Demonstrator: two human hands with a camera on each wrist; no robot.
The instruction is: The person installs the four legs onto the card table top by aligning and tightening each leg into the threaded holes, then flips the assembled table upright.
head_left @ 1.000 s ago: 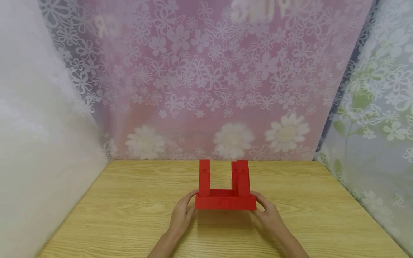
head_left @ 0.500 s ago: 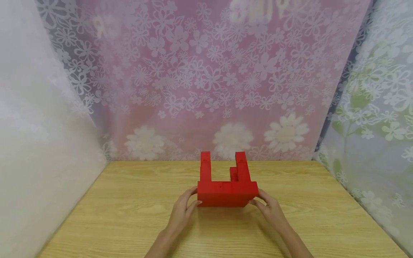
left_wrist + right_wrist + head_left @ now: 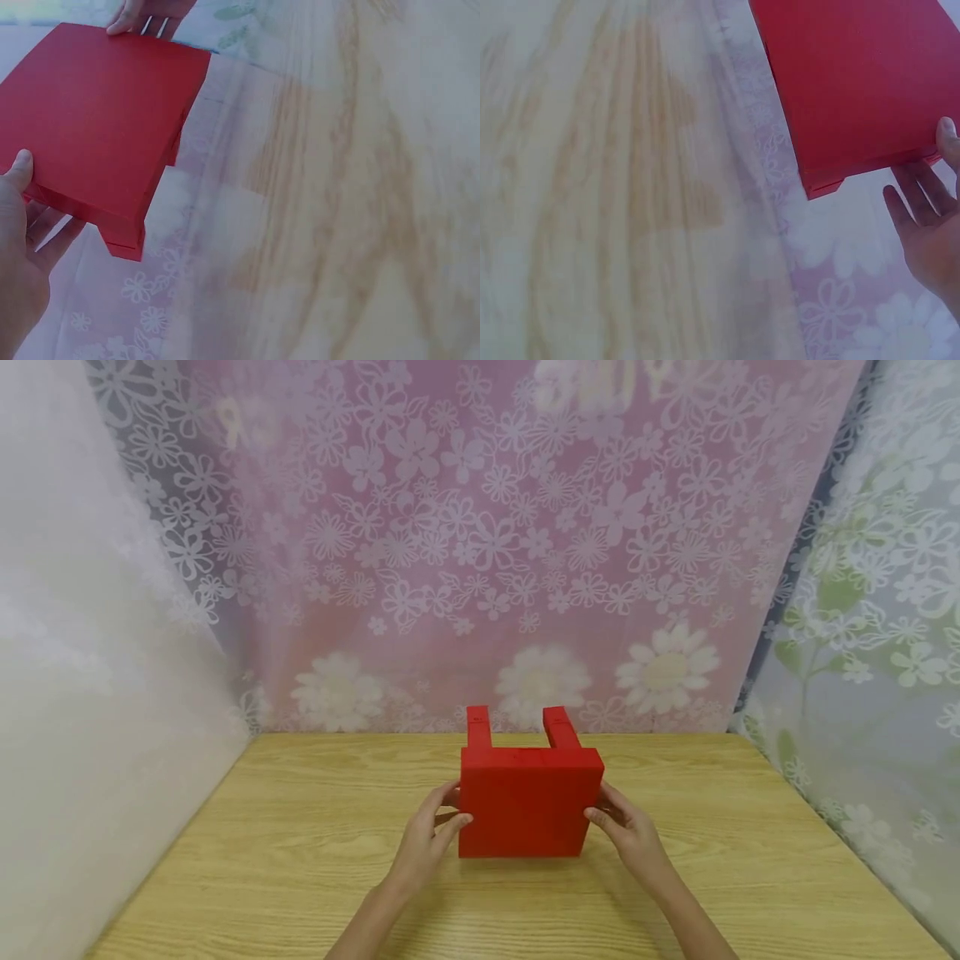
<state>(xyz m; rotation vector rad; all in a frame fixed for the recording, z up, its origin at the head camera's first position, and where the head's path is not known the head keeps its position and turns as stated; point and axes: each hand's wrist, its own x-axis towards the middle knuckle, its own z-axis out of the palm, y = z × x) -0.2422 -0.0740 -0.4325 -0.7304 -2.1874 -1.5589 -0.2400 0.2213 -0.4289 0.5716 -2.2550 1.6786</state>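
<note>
A small red stool (image 3: 525, 810), with a flat square top and blocky legs, is held up over the table by both hands. Its flat face is turned toward me in the head view, and two legs (image 3: 478, 727) show beyond its upper edge. My left hand (image 3: 420, 843) grips the left side, thumb on the flat face and fingers behind the edge. At the right side my right hand (image 3: 633, 839) holds it the same way. In the left wrist view part of a leg (image 3: 124, 244) shows below the top (image 3: 105, 112). The stool's underside is hidden.
A wood-grain table (image 3: 315, 843) lies beneath the hands. Behind it hangs a pink flowered cloth (image 3: 480, 568). Pale cloths stand at the left (image 3: 112, 652) and right (image 3: 877, 693) sides of the table.
The stool has been tipped: its legs pointed up earlier and now lean away, while its flat face has come round toward me. Both hands have turned with it and kept their grip.
</note>
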